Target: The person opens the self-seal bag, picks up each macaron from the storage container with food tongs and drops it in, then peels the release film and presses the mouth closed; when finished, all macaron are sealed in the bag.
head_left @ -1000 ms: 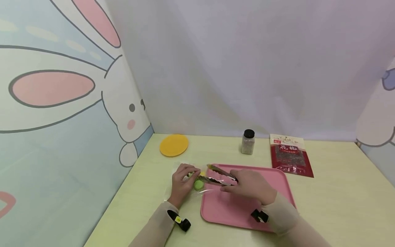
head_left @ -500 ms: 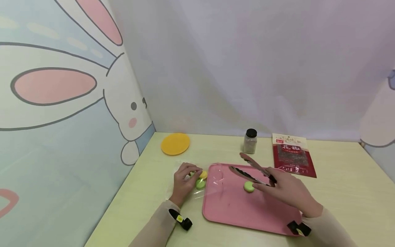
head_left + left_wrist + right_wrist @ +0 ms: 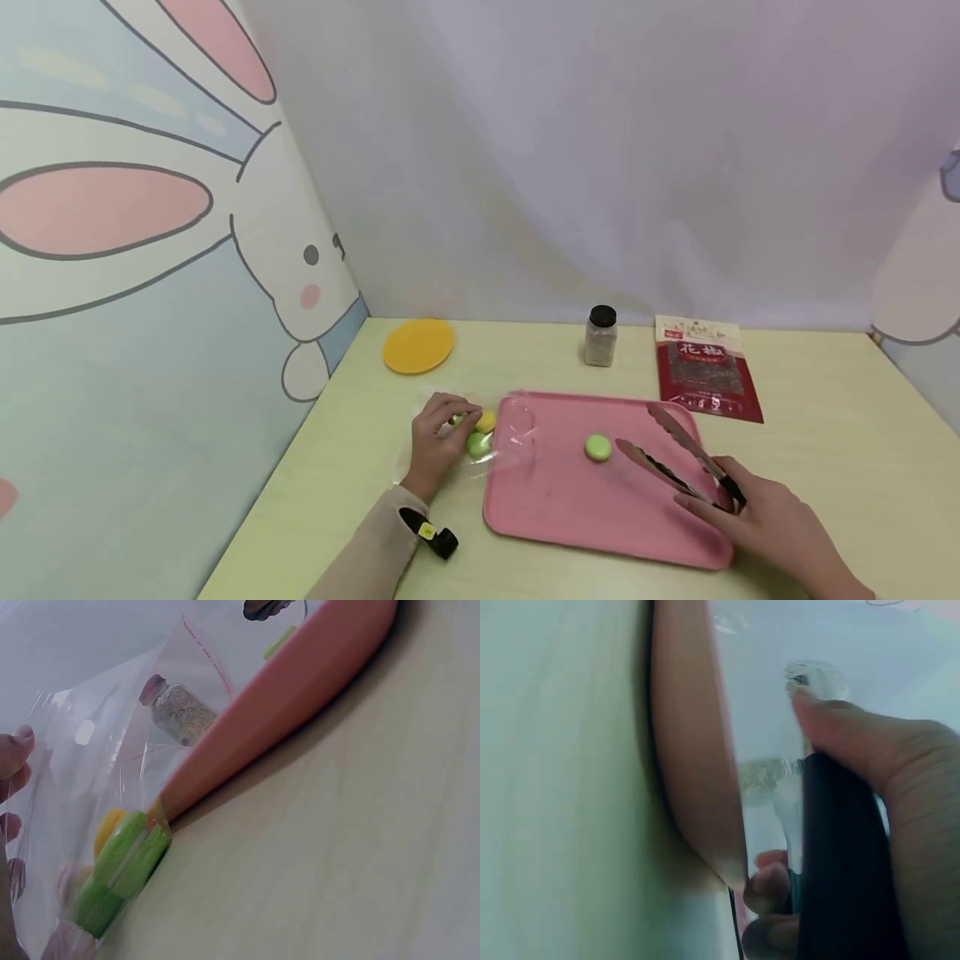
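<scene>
Just then we had our right hand (image 3: 772, 521) near the right end of the pink tray (image 3: 570, 517), fingers and thumb wrapped round the dark handle of the metal tongs (image 3: 678, 467). In the right wrist view our thumb (image 3: 847, 727) pressed on top of that handle and the other fingers curled beneath it. The tongs' two arms stood apart and pointed left across the tray, with nothing between their tips. A green round sweet (image 3: 597, 447) lay by itself on the tray, just left of those tips and not touching them.

Our left hand (image 3: 438, 433) rested on the table (image 3: 825, 467) at the tray's left end, fingers bent down onto a clear plastic bag (image 3: 457, 454) and pinning it to the tabletop. Inside the bag, under and beside our fingertips, lay a yellow sweet (image 3: 486, 421) and a green sweet (image 3: 477, 444); the left wrist view showed the green piece (image 3: 124, 870) stacked against the tray's rim (image 3: 292, 697), with the yellow one behind it. The bag's open edge lapped over the tray's left corner.

Farther back on the table stood a small jar with a black lid (image 3: 601, 336), a red packet (image 3: 705, 379) to its right, and a yellow disc (image 3: 418, 345) near the left wall.
</scene>
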The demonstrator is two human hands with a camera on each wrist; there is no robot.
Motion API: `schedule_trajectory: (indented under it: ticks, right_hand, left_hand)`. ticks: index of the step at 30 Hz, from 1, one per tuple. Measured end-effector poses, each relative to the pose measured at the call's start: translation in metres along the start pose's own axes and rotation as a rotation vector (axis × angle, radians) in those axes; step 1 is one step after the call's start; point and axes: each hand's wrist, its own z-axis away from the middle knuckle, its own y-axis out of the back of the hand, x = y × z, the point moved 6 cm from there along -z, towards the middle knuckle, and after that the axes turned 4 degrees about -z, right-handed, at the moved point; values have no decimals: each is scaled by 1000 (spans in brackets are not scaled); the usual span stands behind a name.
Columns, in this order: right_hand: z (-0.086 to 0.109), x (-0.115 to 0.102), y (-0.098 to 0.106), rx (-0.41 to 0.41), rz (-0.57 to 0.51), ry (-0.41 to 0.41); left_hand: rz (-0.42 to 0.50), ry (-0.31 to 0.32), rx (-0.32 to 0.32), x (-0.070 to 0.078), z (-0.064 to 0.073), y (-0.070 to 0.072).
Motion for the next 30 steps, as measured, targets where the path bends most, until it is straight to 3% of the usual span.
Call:
schedule_trajectory:
  ticks: [8, 16, 21, 25, 30]
  right_hand:
    - [-2, 3, -7, -41, 41, -45]
    - [-1, 10, -12, -150, 128, -108]
    - [-2, 12, -17, -187, 127, -123]
    - [-3, 12, -19, -213, 131, -101]
    - [2, 13, -13, -201, 143, -14]
  left_hand:
    - [9, -6, -7, 22, -10, 5]
    - [-4, 19, -30, 0, -1, 0]
    - [8, 26, -40, -5, 2, -1]
    - [9, 29, -41, -5, 2, 0]
    - [8, 32, -39, -5, 2, -1]
